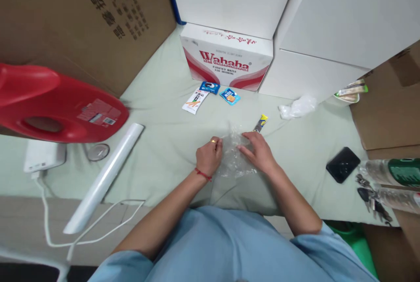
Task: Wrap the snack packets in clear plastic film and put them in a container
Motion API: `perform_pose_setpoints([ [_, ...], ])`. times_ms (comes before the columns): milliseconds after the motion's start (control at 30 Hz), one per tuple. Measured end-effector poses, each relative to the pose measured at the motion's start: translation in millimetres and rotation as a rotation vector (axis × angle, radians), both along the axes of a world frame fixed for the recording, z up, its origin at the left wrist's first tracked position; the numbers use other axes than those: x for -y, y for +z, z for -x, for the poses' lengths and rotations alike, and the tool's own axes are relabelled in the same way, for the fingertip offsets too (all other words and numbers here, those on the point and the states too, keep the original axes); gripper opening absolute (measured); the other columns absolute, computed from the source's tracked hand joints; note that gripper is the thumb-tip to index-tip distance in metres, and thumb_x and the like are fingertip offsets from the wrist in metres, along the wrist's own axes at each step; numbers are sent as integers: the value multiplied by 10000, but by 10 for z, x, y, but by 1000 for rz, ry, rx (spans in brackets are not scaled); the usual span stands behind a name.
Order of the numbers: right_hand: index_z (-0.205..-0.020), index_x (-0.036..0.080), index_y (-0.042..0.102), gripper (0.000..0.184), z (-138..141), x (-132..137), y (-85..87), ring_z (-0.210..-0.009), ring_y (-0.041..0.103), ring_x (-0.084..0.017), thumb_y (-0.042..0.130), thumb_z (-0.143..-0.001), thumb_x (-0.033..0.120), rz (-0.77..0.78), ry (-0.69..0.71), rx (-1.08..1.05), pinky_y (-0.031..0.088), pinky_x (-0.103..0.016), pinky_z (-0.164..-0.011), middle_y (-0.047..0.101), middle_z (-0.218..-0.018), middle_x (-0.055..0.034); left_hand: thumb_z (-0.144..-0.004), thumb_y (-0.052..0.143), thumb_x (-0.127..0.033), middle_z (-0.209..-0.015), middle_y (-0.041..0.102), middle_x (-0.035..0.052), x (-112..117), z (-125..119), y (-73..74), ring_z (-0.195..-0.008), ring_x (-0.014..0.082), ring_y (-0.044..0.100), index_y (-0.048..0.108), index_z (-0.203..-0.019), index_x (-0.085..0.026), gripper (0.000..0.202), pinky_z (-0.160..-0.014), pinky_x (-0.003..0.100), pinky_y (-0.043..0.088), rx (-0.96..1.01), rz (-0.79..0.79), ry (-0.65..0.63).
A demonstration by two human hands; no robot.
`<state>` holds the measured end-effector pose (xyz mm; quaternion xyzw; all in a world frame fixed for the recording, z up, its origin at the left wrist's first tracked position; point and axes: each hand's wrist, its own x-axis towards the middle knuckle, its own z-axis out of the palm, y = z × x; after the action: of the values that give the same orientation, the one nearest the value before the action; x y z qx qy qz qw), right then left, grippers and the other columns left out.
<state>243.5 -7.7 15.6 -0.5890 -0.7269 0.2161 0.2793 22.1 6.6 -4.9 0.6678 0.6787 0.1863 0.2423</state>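
Note:
A clear plastic bag (pixel 234 159) lies crumpled on the pale green cloth in front of me. My left hand (pixel 210 155), with a gold ring and a red string bracelet, is closed on the bag's left edge. On the other side, my right hand (pixel 259 151) rests at the bag's upper right, thumb and fingers apart, touching the plastic. Just beyond its fingertips is a small yellow and dark snack packet (pixel 261 123), partly hidden by the hand. Farther off lie a white snack packet (pixel 195 101), a dark blue packet (pixel 210 87) and a light blue packet (pixel 230 96).
A Wahaha carton (pixel 226 57) stands at the back. On the left are a red jug (pixel 82 113), a white tube (pixel 108 172) and a white cabled device (pixel 46 155). To the right are a crumpled white bag (pixel 298 107), a phone (pixel 343 165), keys (pixel 372 201) and bottles (pixel 377 172).

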Motion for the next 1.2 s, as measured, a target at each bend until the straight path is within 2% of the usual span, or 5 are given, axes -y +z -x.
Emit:
perform_pose_setpoints([
  [500,-891,240,612,333,-25,-215,-381,-689,616,-211,453,-988,516,151,-480,-175,437,-297,-676,667,-723,-8,-975,496,-426,-1008,700,143,-71,599,-207,-994,282,669,620,-1136,-150,343,-897,426,527,77,-333,389],
  [633,-901,228,649,360,-53,-200,-362,-719,620,-215,451,-977,519,130,-463,-112,439,-311,-715,691,-754,-22,-1001,552,-360,-1274,704,170,0,551,-215,-1385,332,561,685,-1192,-196,285,-1206,562,343,-120,-652,11],
  [733,-936,222,676,380,-144,-160,-353,-745,634,-224,441,-984,516,142,-472,-66,452,-321,-733,707,-782,-38,-1063,462,-332,-1445,680,126,9,574,-240,-1504,306,486,673,-1341,-250,359,-1301,626,149,-200,-484,-322],
  [967,-1101,175,730,353,-370,66,-215,-1006,663,-304,472,-1004,395,-62,-519,218,540,-457,-893,712,-1121,-167,-1093,324,-471,-1735,349,106,-26,701,-282,-1604,326,341,435,-1623,-297,569,-1270,754,47,-271,-138,-430],
  [1200,-1323,233,725,325,5,440,142,-1451,531,-280,596,-1026,259,30,571,91,477,-486,-1196,630,-1502,-135,-1073,359,-540,-1745,312,125,-21,780,-201,-1610,350,325,303,-1684,-297,660,-1260,778,16,-313,-96,-453],
])
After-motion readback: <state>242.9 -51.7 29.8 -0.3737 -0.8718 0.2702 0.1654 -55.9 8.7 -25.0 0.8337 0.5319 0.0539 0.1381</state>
